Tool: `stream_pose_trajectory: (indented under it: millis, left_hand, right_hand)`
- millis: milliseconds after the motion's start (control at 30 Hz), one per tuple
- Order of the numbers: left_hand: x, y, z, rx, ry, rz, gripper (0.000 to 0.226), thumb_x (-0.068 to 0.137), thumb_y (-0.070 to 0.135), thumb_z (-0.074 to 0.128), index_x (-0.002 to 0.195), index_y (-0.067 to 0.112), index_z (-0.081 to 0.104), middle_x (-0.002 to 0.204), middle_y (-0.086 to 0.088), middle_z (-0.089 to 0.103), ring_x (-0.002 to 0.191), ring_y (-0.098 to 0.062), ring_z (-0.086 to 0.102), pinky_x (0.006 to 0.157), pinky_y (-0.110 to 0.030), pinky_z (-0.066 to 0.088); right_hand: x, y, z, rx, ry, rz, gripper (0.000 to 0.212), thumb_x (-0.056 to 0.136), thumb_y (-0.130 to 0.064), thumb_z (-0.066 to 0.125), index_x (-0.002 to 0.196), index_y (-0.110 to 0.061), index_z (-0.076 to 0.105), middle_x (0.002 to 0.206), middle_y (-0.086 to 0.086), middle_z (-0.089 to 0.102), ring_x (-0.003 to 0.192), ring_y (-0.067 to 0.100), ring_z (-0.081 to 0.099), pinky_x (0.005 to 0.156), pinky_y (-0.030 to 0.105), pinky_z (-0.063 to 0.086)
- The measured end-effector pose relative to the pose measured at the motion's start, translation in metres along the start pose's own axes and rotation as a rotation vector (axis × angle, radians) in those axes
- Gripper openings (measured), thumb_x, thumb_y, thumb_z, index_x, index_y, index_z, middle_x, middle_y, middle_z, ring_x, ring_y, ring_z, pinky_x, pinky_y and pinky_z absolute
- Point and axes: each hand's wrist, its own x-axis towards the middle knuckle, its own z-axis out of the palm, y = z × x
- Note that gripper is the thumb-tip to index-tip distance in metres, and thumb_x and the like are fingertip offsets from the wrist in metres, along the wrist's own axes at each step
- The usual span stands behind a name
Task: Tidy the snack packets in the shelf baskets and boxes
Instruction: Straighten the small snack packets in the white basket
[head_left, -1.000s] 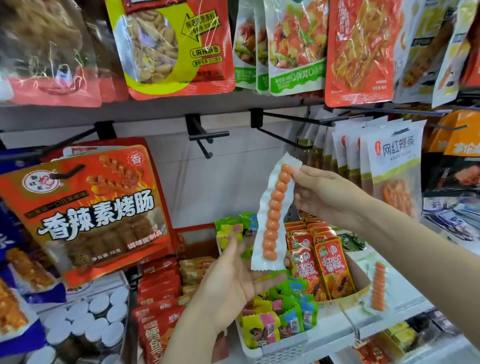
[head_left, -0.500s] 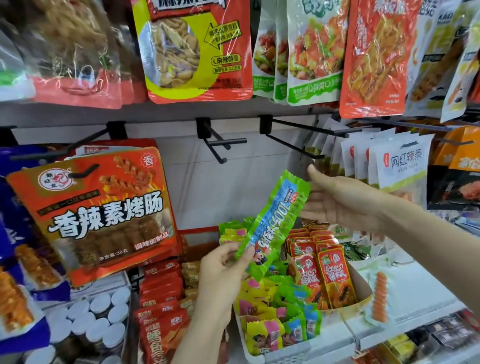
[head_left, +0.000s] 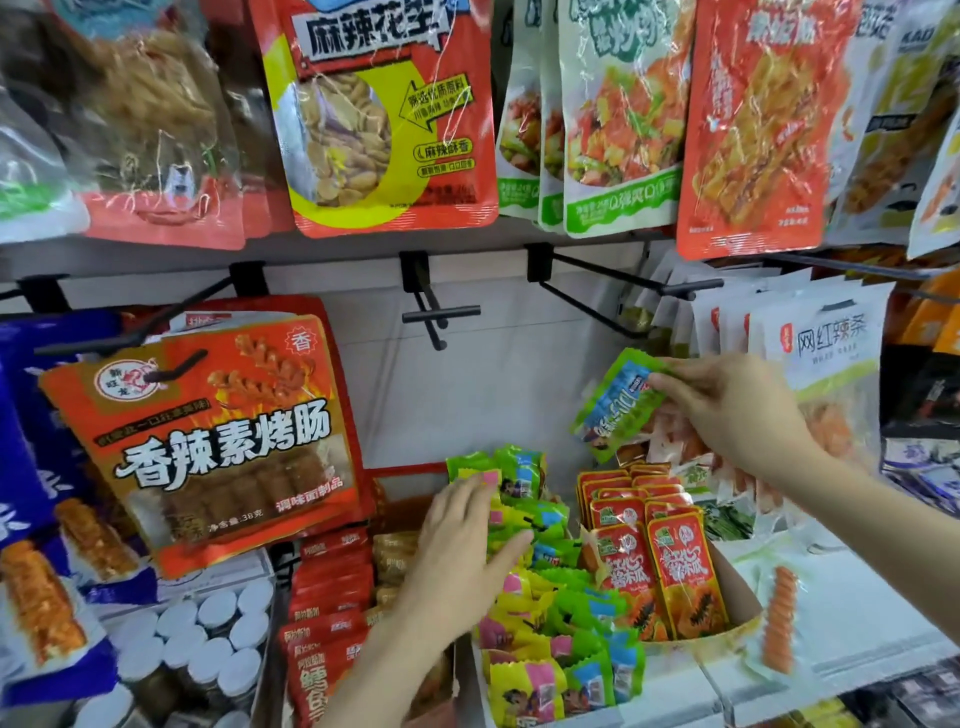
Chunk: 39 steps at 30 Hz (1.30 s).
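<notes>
Green packet (head_left: 618, 402) pinched by right hand (head_left: 737, 410), held above basket (head_left: 550, 719) | left hand (head_left: 467, 551) flat, fingers straight, pressing green pile (head_left: 566, 613), likely clearing a slot | packet not yet placed

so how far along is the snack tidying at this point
Done: the red papaya packets stand in neat rows in their box. In hand: the right hand pinches a green packet; the left hand presses the jumbled green and yellow packets. Left: that basket, plus a stray sausage strip on the shelf.
</notes>
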Motion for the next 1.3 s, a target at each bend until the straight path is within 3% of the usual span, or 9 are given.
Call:
stream_pose_trajectory:
  millis: [133, 233, 300, 400, 600, 833, 933, 1133, 1300]
  left_hand:
    - [0.043, 0.004, 0.003, 0.198, -0.171, 0.064, 0.079, 0.092, 0.069, 0.036, 0.150, 0.015, 0.033, 0.156, -0.005, 0.033, 0.145, -0.021, 0.022, 0.120, -0.039, 0.016]
    - [0.061, 0.000, 0.010, 0.295, -0.329, 0.017, 0.084, 0.088, 0.078, 0.028, 0.148, 0.019, 0.037, 0.155, -0.007, 0.037, 0.146, -0.025, 0.022, 0.121, -0.048, 0.010]
    - [0.064, -0.004, 0.016, 0.312, -0.394, -0.020, 0.087, 0.085, 0.082, 0.020, 0.148, 0.024, 0.039, 0.157, -0.002, 0.034, 0.150, -0.021, 0.010, 0.120, -0.053, -0.003]
    - [0.061, -0.012, 0.022, 0.295, -0.379, -0.010, 0.083, 0.085, 0.082, 0.021, 0.140, 0.026, 0.049, 0.153, 0.003, 0.041, 0.151, -0.017, 0.004, 0.118, -0.056, -0.008]
    - [0.044, -0.021, 0.026, 0.201, -0.339, -0.007, 0.076, 0.080, 0.083, 0.026, 0.128, 0.033, 0.058, 0.145, 0.009, 0.050, 0.149, -0.008, 0.000, 0.117, -0.054, -0.006]
    - [0.044, -0.020, 0.026, 0.206, -0.334, -0.010, 0.077, 0.078, 0.085, 0.025, 0.127, 0.036, 0.058, 0.148, 0.010, 0.042, 0.149, -0.010, -0.001, 0.117, -0.054, -0.003]
    - [0.043, -0.021, 0.026, 0.201, -0.302, -0.009, 0.075, 0.078, 0.084, 0.025, 0.127, 0.037, 0.058, 0.147, 0.005, 0.035, 0.148, -0.011, 0.002, 0.116, -0.052, 0.003]
    - [0.040, -0.022, 0.024, 0.180, -0.249, 0.022, 0.065, 0.082, 0.081, 0.032, 0.124, 0.039, 0.060, 0.125, 0.009, 0.031, 0.133, -0.010, 0.014, 0.104, -0.045, 0.016]
    - [0.040, -0.022, 0.025, 0.190, -0.255, 0.024, 0.063, 0.084, 0.079, 0.033, 0.125, 0.039, 0.059, 0.148, 0.011, 0.019, 0.138, -0.009, 0.008, 0.104, -0.048, 0.015]
  right_hand:
    - [-0.003, -0.004, 0.021, 0.124, -0.008, -0.002, 0.022, 0.089, -0.021, 0.068, 0.109, -0.012, 0.075, 0.091, 0.001, 0.075, 0.064, -0.024, 0.054, 0.057, -0.003, 0.040]
    - [-0.005, -0.009, 0.037, 0.230, 0.002, -0.032, 0.022, 0.089, -0.022, 0.069, 0.107, -0.012, 0.075, 0.098, 0.003, 0.075, 0.078, -0.006, 0.068, 0.078, 0.019, 0.056]
    - [-0.005, -0.011, 0.047, 0.265, -0.024, -0.035, 0.020, 0.089, -0.024, 0.068, 0.105, -0.014, 0.076, 0.098, 0.000, 0.076, 0.079, 0.000, 0.071, 0.078, 0.025, 0.058]
    - [-0.010, -0.008, 0.058, 0.254, -0.096, -0.045, 0.015, 0.089, -0.025, 0.069, 0.096, -0.016, 0.078, 0.089, -0.003, 0.077, 0.072, -0.009, 0.067, 0.069, 0.006, 0.049]
    - [-0.015, -0.004, 0.067, 0.085, -0.290, -0.037, 0.012, 0.088, -0.029, 0.070, 0.085, -0.021, 0.079, 0.061, -0.004, 0.070, 0.066, -0.016, 0.061, 0.058, 0.002, 0.037]
    - [-0.007, -0.017, 0.126, -0.150, -0.478, 0.028, 0.021, 0.089, -0.031, 0.069, 0.099, -0.013, 0.076, 0.090, 0.017, 0.069, 0.075, 0.026, 0.058, 0.069, 0.026, 0.042]
    - [0.000, -0.023, 0.141, -0.335, -0.525, 0.049, 0.030, 0.085, -0.040, 0.071, 0.114, -0.031, 0.072, 0.116, 0.006, 0.069, 0.107, 0.026, 0.063, 0.087, 0.029, 0.048]
    - [0.009, -0.016, 0.138, -0.463, -0.682, 0.001, 0.034, 0.087, -0.041, 0.068, 0.114, -0.020, 0.069, 0.116, 0.009, 0.066, 0.111, 0.028, 0.060, 0.089, 0.031, 0.045]
    - [-0.003, -0.015, 0.148, -0.517, -0.757, -0.066, 0.035, 0.088, -0.044, 0.065, 0.117, -0.025, 0.068, 0.118, 0.002, 0.066, 0.118, 0.022, 0.054, 0.095, 0.031, 0.038]
